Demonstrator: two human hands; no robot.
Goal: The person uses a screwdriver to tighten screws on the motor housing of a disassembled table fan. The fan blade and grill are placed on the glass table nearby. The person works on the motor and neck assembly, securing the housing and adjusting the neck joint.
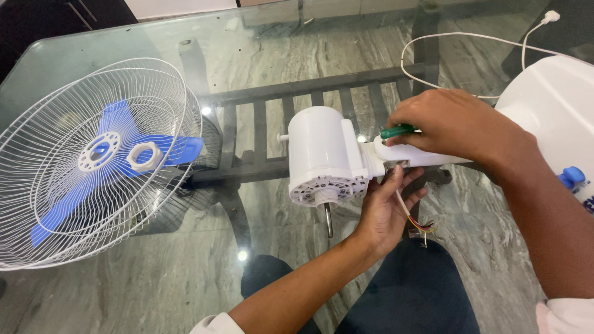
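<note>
A white fan motor housing (322, 154) with a bare steel shaft (328, 219) lies on the glass table (260, 55). My left hand (387, 210) grips its white neck (421, 158) from below, near several loose coloured wires (421, 224). My right hand (455, 124) is closed on a green-handled screwdriver (397, 131) pressed to the top of the neck. To the left rests a white wire fan guard (74, 161) holding a blue blade (111, 167) and a white plastic ring nut (144, 156).
A white round fan base (550, 105) with a blue knob (572, 176) sits at the right edge. A white power cord (458, 38) with a plug (550, 17) loops across the back right. A dark slatted frame (278, 117) shows beneath the glass. My legs are below the front edge.
</note>
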